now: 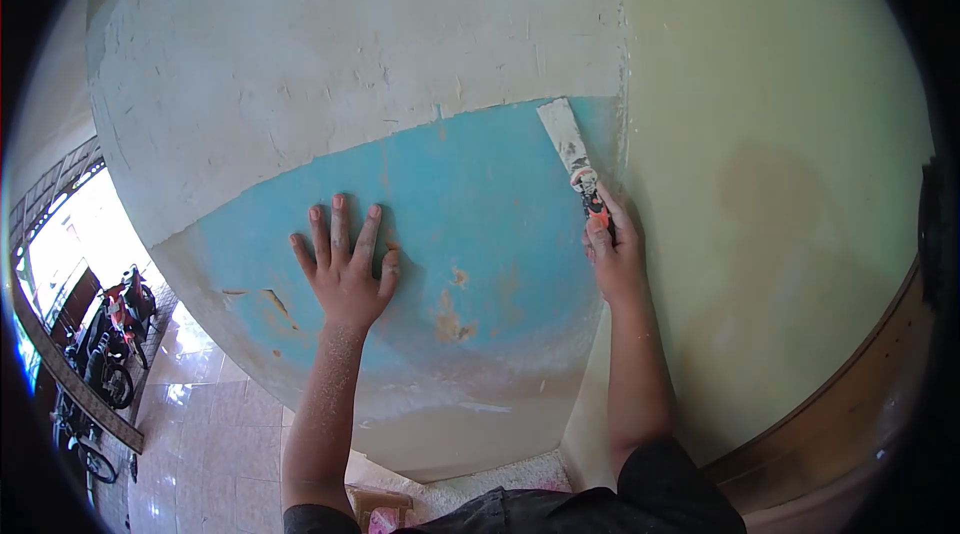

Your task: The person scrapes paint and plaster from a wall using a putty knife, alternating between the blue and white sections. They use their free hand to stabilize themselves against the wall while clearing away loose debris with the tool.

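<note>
Blue pillar wall (480,224), half-skimmed. Left hand (345,274) flat, fingers spread. Right hand (615,256) fingers clamped on putty knife (565,139); a tilted blade could gouge the corner edge.

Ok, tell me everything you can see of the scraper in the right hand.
The scraper is a narrow putty knife: a flat blade smeared with pale filler, and an orange-and-black handle. The right hand grips the handle, fingers closed round it. It points up and slightly left, blade tip against the wall where the blue paint meets the whitish coat above, close to the corner edge.
</note>
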